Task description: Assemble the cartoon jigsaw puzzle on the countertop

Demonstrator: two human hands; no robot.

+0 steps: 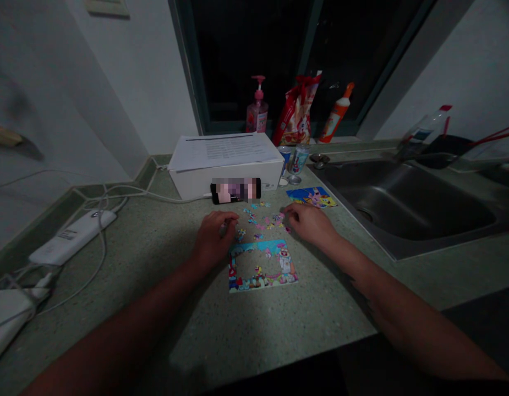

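A small colourful jigsaw puzzle (262,267) lies on the grey-green counter (163,258), its border joined and its middle bare. Several loose puzzle pieces (264,223) are scattered just beyond it. My left hand (213,236) rests at the puzzle's upper left corner, fingers curled in a pinch on something I cannot make out. My right hand (307,223) sits to the right of the loose pieces, fingers curled down onto them; what they hold is hidden. A picture card (312,196) lies behind my right hand.
A white box (225,165) with papers on top stands behind, a phone (235,191) leaning on it. A steel sink (406,203) lies to the right. Bottles (257,110) and a red bag (297,113) line the window sill. Power strips (72,236) and cables lie at left.
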